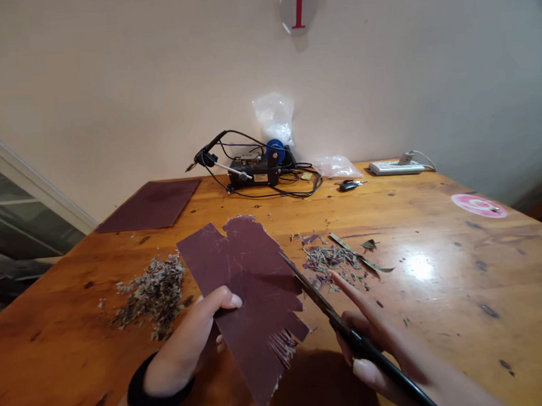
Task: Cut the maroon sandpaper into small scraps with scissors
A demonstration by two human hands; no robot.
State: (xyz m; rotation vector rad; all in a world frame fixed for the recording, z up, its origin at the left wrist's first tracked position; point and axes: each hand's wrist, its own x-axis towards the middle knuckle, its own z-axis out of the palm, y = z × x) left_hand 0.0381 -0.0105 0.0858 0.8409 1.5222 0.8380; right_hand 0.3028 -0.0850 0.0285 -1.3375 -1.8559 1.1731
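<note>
A dark maroon sheet (247,277) with ragged, notched edges is tilted above the wooden table. My left hand (204,321) pinches it at its left side, thumb on top and fingers mostly hidden beneath. My right hand (378,337) grips a long dark tool with a black handle (374,349), its index finger stretched out along it. The tool's narrow tip meets the sheet's right edge; whether it has one blade or two is unclear. A pile of grey-brown dried scraps (155,294) lies left of my left hand. More shreds and strips (331,257) lie beyond my right hand.
Another maroon sheet (150,205) lies flat at the back left. A black device with cables (253,172) stands at the back middle, near plastic bags (337,166) and a small black object (349,185). A white power strip (396,167) and pink round sticker (479,205) are at the right.
</note>
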